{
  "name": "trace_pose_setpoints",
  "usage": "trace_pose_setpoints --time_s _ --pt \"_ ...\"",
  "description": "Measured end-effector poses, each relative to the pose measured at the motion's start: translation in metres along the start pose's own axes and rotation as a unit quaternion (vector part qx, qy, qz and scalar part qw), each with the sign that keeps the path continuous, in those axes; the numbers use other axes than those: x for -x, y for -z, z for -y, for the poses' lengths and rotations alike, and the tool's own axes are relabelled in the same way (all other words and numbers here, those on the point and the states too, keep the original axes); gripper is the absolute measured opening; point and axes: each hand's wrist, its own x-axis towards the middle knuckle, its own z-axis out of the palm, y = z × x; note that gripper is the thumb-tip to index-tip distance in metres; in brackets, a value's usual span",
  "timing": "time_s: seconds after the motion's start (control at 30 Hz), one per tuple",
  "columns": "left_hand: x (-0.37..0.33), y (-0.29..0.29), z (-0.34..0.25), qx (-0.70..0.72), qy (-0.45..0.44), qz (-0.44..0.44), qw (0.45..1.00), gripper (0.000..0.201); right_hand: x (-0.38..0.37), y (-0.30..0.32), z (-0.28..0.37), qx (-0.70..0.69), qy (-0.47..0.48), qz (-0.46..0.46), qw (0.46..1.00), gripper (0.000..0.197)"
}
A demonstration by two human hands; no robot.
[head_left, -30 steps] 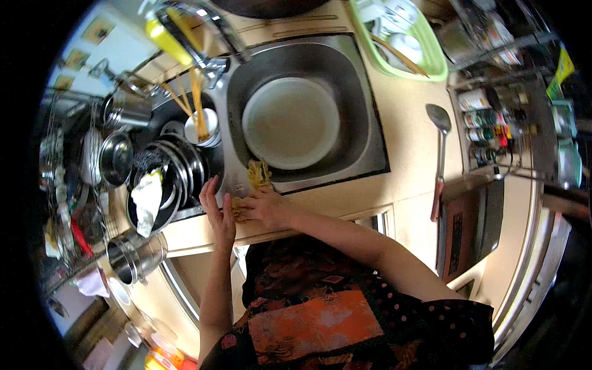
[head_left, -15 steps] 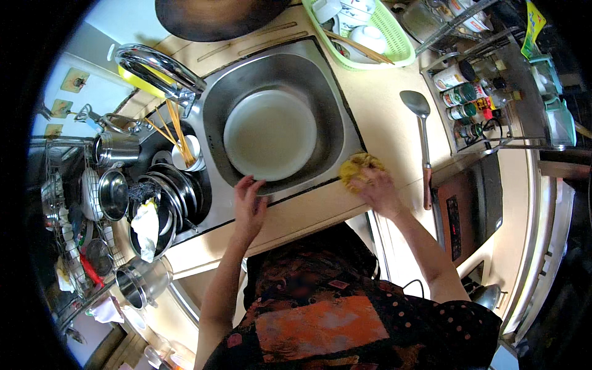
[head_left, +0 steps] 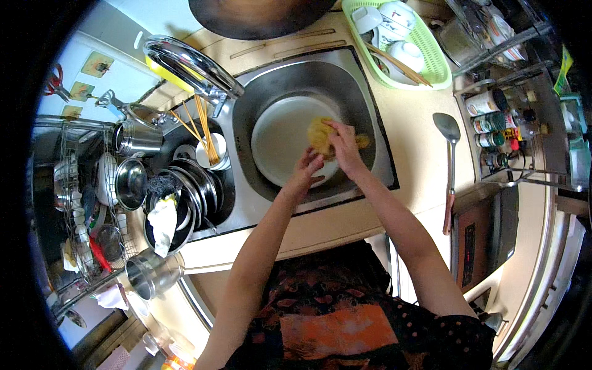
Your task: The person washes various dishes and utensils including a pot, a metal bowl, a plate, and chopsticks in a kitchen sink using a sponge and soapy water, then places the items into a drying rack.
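Observation:
A yellow cloth (head_left: 320,134) hangs over a round white basin (head_left: 271,139), gripped by my right hand (head_left: 346,150). Part of the cloth trails out to the right of the fingers. My left hand (head_left: 304,171) is just below the cloth, over the basin's near rim, its fingers apart and holding nothing. The basin rests inside the stainless steel sink (head_left: 365,92); whether it holds water I cannot tell. A chrome faucet (head_left: 191,61) arches at the sink's left.
Stacked pans (head_left: 200,185) and a white cup with chopsticks (head_left: 213,151) crowd the left basin. A spatula (head_left: 451,160) lies on the right counter. Behind stand a green dish basket (head_left: 443,65) and a large wok (head_left: 262,18). Spice jars (head_left: 487,121) fill a rack at right.
My right hand has carried the yellow cloth from the counter's front edge to over the basin. My left hand has moved from the sink's front rim in toward the cloth. The view has shifted slightly.

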Motion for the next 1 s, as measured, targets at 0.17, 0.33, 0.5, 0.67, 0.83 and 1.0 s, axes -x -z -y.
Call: trace_pose_setpoints --time_s 0.17,0.33,0.5,0.67,0.83,1.0 --pt "-0.031 0.060 -0.024 -0.041 -0.056 -0.125 0.990 0.052 -0.036 -0.036 -0.027 -0.060 -0.114 0.105 0.986 0.034" --pt "-0.051 0.100 -0.019 -0.184 -0.011 -0.208 0.961 0.069 -0.049 -0.068 -0.100 0.328 -0.077 0.118 0.934 0.033" --pt "-0.084 0.100 0.009 -0.472 0.074 -0.150 0.865 0.086 -0.030 -0.112 -0.115 0.415 -0.045 0.268 0.868 0.036" --pt "-0.086 0.109 0.006 -0.155 0.117 -0.074 0.978 0.083 -0.040 -0.095 -0.118 0.265 -0.105 0.326 0.901 0.040" --pt "-0.088 0.100 -0.010 0.031 0.154 -0.180 0.971 0.070 -0.041 -0.130 -0.113 0.255 -0.120 0.111 0.953 0.055" --pt "-0.103 0.128 0.007 0.224 0.056 -0.108 0.967 0.059 -0.021 -0.147 -0.043 -0.091 -0.018 0.198 0.976 0.041"
